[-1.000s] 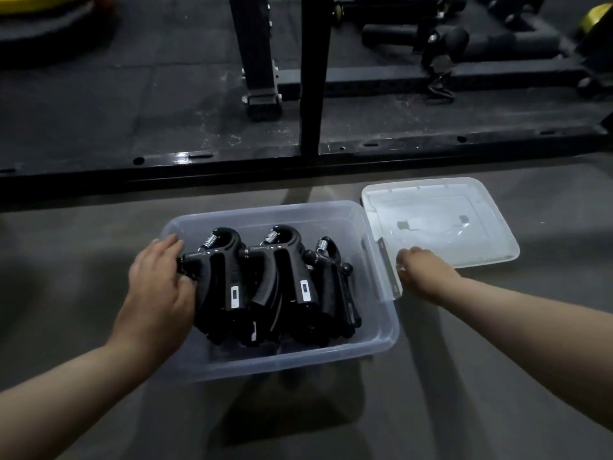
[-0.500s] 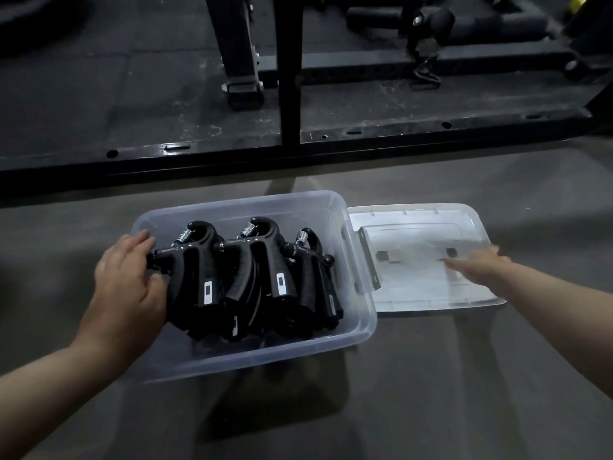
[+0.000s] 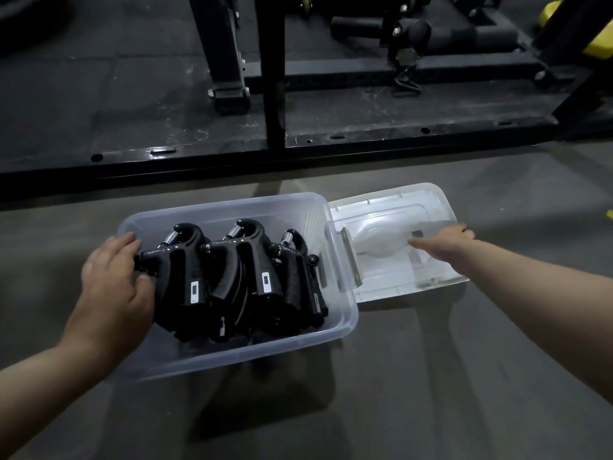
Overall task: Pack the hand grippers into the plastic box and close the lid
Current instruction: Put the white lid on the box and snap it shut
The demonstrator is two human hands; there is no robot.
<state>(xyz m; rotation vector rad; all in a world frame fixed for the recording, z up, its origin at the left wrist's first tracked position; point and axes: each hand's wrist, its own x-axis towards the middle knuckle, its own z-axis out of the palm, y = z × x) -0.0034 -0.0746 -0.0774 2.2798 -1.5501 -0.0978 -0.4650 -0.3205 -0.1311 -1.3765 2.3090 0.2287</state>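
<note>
A clear plastic box (image 3: 232, 355) sits open on the grey floor. Three black hand grippers (image 3: 252, 263) with steel springs stand side by side inside it. My left hand (image 3: 112, 283) is inside the box at its left end, closed on the knob end of the leftmost hand gripper (image 3: 184, 270). The translucent lid (image 3: 381, 272) lies just to the right of the box, inner side up, touching its right wall. My right hand (image 3: 444, 242) reaches across the lid, thumb on its surface and fingers curled over its right rim.
A black steel rack base (image 3: 298, 151) runs across the floor just behind the box, with uprights (image 3: 275, 78) rising from it. A padded roller (image 3: 414, 31) and a yellow item (image 3: 597, 44) lie further back. Grey floor (image 3: 398, 393) surrounds the box.
My right hand moved from the box's right wall out across the lid to its right rim. My left hand stayed on the leftmost hand gripper.
</note>
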